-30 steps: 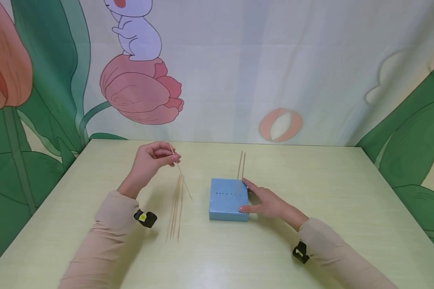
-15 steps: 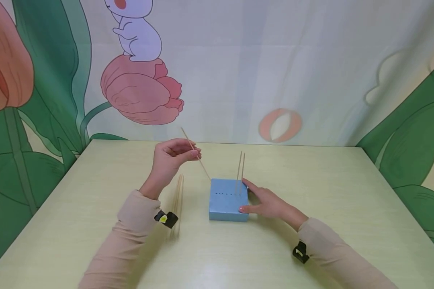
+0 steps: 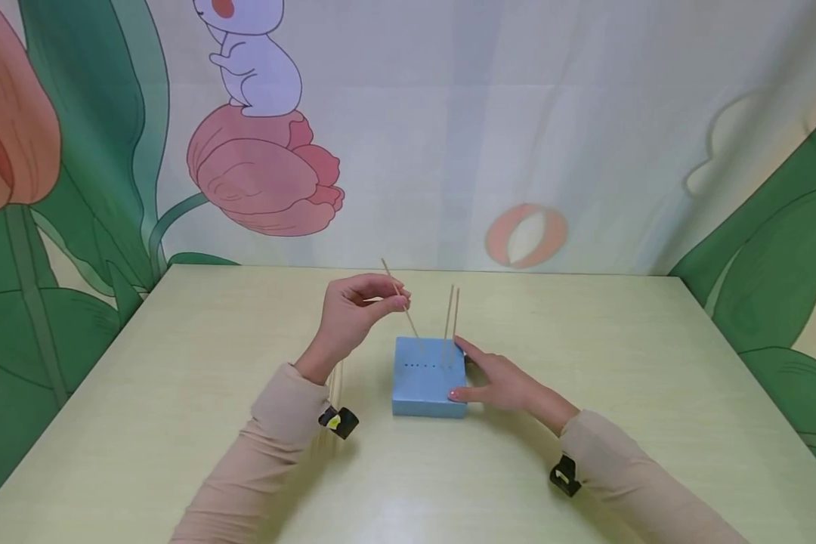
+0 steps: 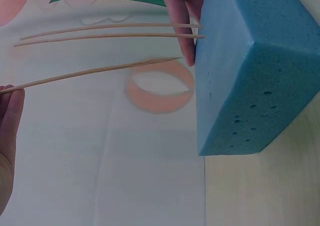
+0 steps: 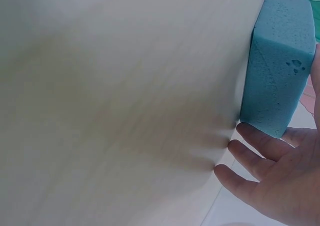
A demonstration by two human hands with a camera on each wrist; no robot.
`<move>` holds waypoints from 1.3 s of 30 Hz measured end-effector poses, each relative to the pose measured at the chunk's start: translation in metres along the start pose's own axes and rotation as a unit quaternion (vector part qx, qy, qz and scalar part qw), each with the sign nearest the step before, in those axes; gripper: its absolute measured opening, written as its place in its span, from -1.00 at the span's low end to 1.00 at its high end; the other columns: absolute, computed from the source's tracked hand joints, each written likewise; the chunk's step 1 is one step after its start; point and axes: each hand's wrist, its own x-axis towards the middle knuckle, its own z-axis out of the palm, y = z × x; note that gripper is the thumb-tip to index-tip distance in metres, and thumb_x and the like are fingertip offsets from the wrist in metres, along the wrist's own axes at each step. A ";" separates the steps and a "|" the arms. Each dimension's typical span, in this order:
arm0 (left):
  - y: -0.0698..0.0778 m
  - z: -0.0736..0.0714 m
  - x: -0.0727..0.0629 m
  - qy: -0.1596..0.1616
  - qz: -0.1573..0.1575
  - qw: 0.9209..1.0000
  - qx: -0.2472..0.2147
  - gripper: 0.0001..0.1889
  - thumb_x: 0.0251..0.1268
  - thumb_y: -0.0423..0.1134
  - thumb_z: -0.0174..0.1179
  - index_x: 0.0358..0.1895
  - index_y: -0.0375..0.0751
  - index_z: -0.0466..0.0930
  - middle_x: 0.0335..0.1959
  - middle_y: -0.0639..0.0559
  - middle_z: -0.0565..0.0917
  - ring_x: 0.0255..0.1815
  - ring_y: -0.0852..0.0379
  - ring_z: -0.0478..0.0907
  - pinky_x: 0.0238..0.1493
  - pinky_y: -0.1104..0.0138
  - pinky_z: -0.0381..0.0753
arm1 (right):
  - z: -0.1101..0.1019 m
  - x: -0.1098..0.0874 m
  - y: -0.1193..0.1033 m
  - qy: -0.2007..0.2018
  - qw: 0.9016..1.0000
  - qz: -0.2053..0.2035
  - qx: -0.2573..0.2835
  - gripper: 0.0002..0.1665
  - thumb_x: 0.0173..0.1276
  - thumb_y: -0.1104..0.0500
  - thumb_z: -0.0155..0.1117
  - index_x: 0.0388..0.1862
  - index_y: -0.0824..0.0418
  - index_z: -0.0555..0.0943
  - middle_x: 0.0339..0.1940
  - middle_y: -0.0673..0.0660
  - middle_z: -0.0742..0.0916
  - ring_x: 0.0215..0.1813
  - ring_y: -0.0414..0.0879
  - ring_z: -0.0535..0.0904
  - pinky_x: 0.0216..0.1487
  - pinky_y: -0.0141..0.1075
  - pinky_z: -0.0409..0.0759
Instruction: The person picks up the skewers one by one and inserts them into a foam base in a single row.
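My left hand (image 3: 357, 313) pinches a thin bamboo skewer (image 3: 412, 326) between thumb and fingers. It slants down to the right, its lower tip over a blue foam block (image 3: 425, 389). In the left wrist view a small gap shows between the tip and the block's top. Two more skewers (image 3: 450, 313) stand upright in the block, at the right end of a row of small holes (image 3: 418, 366). My right hand (image 3: 510, 381) rests against the block's right side, thumb and index finger extended onto its top edge. In the right wrist view its other fingers (image 5: 250, 161) touch the tabletop.
Several loose skewers (image 3: 336, 385) lie on the pale wooden table (image 3: 143, 423) left of the block, partly hidden by my left wrist and its black band (image 3: 340, 423). A printed curtain (image 3: 408, 151) hangs behind the table's far edge.
My left hand has carried the skewer rightward from above the loose skewers to over the foam block. My right hand and the block have stayed in place.
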 end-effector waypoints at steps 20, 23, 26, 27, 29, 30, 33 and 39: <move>-0.008 0.013 0.000 -0.018 -0.016 1.000 0.019 -0.86 0.03 -0.53 0.25 -0.29 -0.49 0.59 -0.39 -0.21 0.67 -0.41 0.14 0.64 -0.29 0.22 0.63 | -0.002 -0.002 -0.002 0.003 1.000 -0.016 -0.003 0.10 0.12 -0.18 0.29 0.45 0.19 -0.05 0.32 0.30 0.32 0.35 0.19 0.15 0.29 0.08 0.11; -0.008 0.014 0.000 -0.020 -0.017 0.999 0.023 -0.86 0.04 -0.51 0.25 -0.29 -0.48 0.59 -0.37 -0.27 0.65 -0.40 0.14 0.64 -0.28 0.22 0.63 | -0.002 -0.002 -0.001 0.003 1.000 -0.017 -0.002 0.10 0.12 -0.18 0.29 0.45 0.19 -0.05 0.32 0.30 0.32 0.35 0.19 0.15 0.29 0.09 0.10; -0.008 0.014 0.000 -0.023 -0.020 0.999 0.026 -0.85 0.04 -0.50 0.26 -0.29 -0.49 0.59 -0.37 -0.28 0.65 -0.40 0.14 0.64 -0.26 0.23 0.63 | -0.001 -0.002 -0.002 0.001 1.000 -0.015 -0.001 0.10 0.12 -0.19 0.28 0.45 0.18 -0.05 0.33 0.29 0.31 0.35 0.19 0.15 0.29 0.09 0.10; -0.008 0.014 0.000 -0.023 -0.020 0.999 0.027 -0.85 0.04 -0.50 0.26 -0.29 -0.49 0.59 -0.37 -0.28 0.65 -0.39 0.14 0.64 -0.26 0.23 0.62 | -0.001 -0.002 -0.002 0.001 1.000 -0.014 -0.002 0.10 0.12 -0.19 0.28 0.45 0.18 -0.05 0.33 0.29 0.31 0.35 0.19 0.14 0.29 0.09 0.10; -0.009 0.014 0.000 -0.024 -0.021 0.999 0.029 -0.85 0.04 -0.50 0.26 -0.29 -0.49 0.59 -0.37 -0.27 0.65 -0.39 0.14 0.64 -0.25 0.23 0.62 | -0.001 -0.002 -0.002 -0.001 1.000 -0.011 -0.001 0.10 0.12 -0.19 0.28 0.46 0.17 -0.06 0.34 0.29 0.31 0.36 0.19 0.13 0.29 0.09 0.09; -0.010 0.015 0.000 -0.024 -0.021 0.999 0.029 -0.85 0.03 -0.50 0.26 -0.29 -0.49 0.59 -0.37 -0.26 0.66 -0.38 0.14 0.64 -0.25 0.23 0.62 | -0.001 -0.002 -0.002 -0.001 1.000 -0.010 -0.001 0.10 0.12 -0.19 0.28 0.46 0.16 -0.06 0.34 0.29 0.30 0.36 0.19 0.13 0.30 0.09 0.09; -0.013 0.016 0.000 -0.026 -0.020 0.999 0.031 -0.85 0.03 -0.50 0.27 -0.29 -0.49 0.59 -0.37 -0.25 0.66 -0.38 0.14 0.64 -0.25 0.22 0.62 | -0.001 -0.002 -0.002 -0.001 1.000 -0.006 0.000 0.10 0.12 -0.20 0.28 0.46 0.16 -0.06 0.35 0.28 0.29 0.36 0.19 0.12 0.30 0.09 0.08; -0.019 0.022 -0.001 -0.037 -0.006 0.998 0.050 -0.86 0.02 -0.50 0.27 -0.31 -0.48 0.60 -0.37 -0.26 0.65 -0.38 0.09 0.64 -0.29 0.25 0.63 | -0.001 -0.001 -0.002 0.000 1.000 -0.007 -0.002 0.11 0.11 -0.21 0.28 0.46 0.16 -0.05 0.35 0.27 0.30 0.37 0.17 0.12 0.30 0.08 0.08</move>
